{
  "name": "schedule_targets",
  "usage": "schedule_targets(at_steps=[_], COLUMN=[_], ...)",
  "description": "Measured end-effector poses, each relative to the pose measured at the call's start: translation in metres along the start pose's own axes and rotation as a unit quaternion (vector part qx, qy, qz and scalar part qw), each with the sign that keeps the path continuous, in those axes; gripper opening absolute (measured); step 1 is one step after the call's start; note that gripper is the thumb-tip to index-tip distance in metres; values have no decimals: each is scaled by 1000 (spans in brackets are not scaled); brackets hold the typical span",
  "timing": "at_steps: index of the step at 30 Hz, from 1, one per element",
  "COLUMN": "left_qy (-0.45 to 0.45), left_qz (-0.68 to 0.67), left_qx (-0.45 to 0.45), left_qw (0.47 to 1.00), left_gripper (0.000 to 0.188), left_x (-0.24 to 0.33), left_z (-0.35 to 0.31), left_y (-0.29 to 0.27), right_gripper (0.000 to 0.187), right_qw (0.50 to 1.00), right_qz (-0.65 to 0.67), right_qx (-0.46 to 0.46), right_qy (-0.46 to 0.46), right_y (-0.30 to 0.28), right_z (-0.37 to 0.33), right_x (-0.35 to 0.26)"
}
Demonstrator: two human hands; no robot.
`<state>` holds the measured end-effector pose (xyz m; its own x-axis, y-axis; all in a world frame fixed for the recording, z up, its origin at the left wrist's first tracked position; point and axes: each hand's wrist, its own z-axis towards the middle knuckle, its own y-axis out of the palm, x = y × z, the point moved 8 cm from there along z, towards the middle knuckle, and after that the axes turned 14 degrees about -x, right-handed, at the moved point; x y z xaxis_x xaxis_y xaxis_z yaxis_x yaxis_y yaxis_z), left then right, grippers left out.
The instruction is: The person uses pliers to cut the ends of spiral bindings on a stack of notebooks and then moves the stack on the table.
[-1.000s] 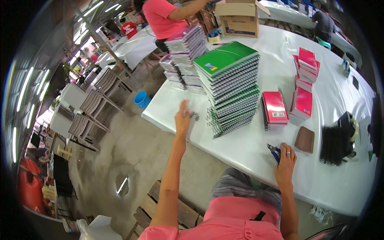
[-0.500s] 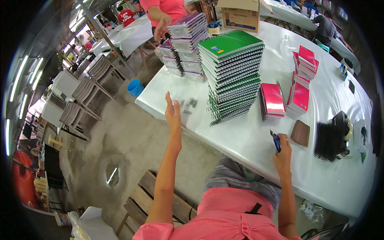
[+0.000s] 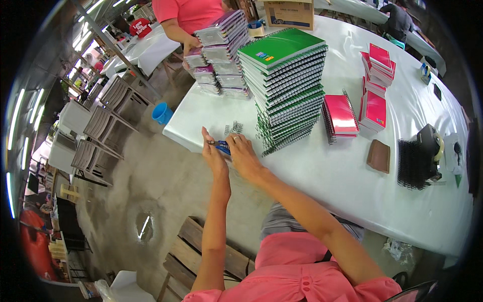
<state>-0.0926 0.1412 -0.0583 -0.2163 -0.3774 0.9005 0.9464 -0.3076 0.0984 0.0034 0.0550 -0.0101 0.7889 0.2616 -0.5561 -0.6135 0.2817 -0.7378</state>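
Near the table's front left edge, my right hand [image 3: 243,155] is closed around pliers [image 3: 220,146] with blue handles. Their dark jaws point left and reach my left hand [image 3: 215,160]. That hand is upright with its fingers stretched out, and the jaws lie against or just in front of it. Whether it touches anything small there I cannot make out. Short loose wire coils [image 3: 234,128] lie on the white table just beyond both hands. To their right rises a tall stack of green spiral notebooks [image 3: 289,83], with coil ends sticking out low on its left side.
Red spiral notebooks [image 3: 342,116] and further red stacks [image 3: 374,110] stand to the right. Nearby are a brown wallet-like piece [image 3: 378,156], black coils [image 3: 410,163] and a tape dispenser [image 3: 430,146]. A person [image 3: 188,22] touches wrapped notebook stacks [image 3: 226,55]. A wooden bench [image 3: 193,241] stands below.
My right hand has swung left across the table front with the pliers, up to my left hand. The other person's hand has come down onto the wrapped stacks. The view has shifted slightly.
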Motion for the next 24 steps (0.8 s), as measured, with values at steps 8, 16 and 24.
schedule_targets(at_steps=[8, 16, 24], left_qy=[-54, -68, -54], left_qz=[373, 450, 148], left_qx=[-23, -111, -101], left_qw=[926, 883, 982], left_gripper=[53, 56, 55], left_x=[-15, -25, 29], left_z=[25, 57, 28], left_y=[42, 79, 64], right_gripper=[49, 29, 41], right_qw=[996, 957, 836], right_qz=[90, 271, 540], right_qx=[14, -23, 23], right_qy=[-16, 105, 99], right_y=[-28, -53, -90], right_z=[-71, -148, -153], right_x=[-19, -6, 27])
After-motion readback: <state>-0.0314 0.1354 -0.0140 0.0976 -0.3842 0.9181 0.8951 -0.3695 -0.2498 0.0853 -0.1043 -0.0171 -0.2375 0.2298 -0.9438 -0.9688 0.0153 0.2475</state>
